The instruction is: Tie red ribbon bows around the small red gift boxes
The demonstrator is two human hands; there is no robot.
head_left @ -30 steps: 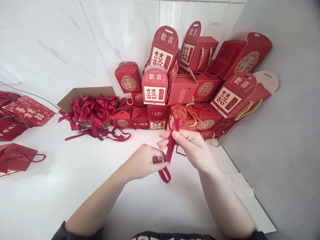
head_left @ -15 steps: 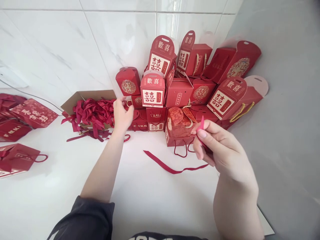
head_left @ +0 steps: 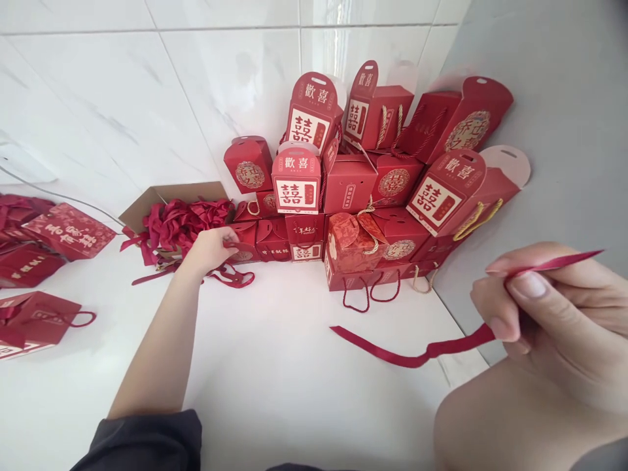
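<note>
A dark red ribbon (head_left: pixel 402 360) is pinched between the thumb and fingers of my right hand (head_left: pixel 544 301), at the right side of the view. One short end sticks out to the right above the thumb; the longer tail hangs out to the left over the white surface. My left hand (head_left: pixel 210 252) is beside the carton of ribbons (head_left: pixel 171 190), just in front of a small red gift box (head_left: pixel 243 235). Its thumb and index finger are apart, with red showing between them; the other fingers are hidden. Several loose ribbons (head_left: pixel 230 278) lie below this hand.
Stacked red gift boxes (head_left: pixel 350 186) with cord handles stand against the white tiled wall (head_left: pixel 245 85). More red boxes (head_left: pixel 44 314) sit at the far left, near a grey cable (head_left: pixel 63 190). A grey panel (head_left: pixel 554 131) bounds the right side.
My right hand has moved right and closer to the camera, carrying the ribbon with it. My left hand has moved down and left, from the boxes to beside the carton.
</note>
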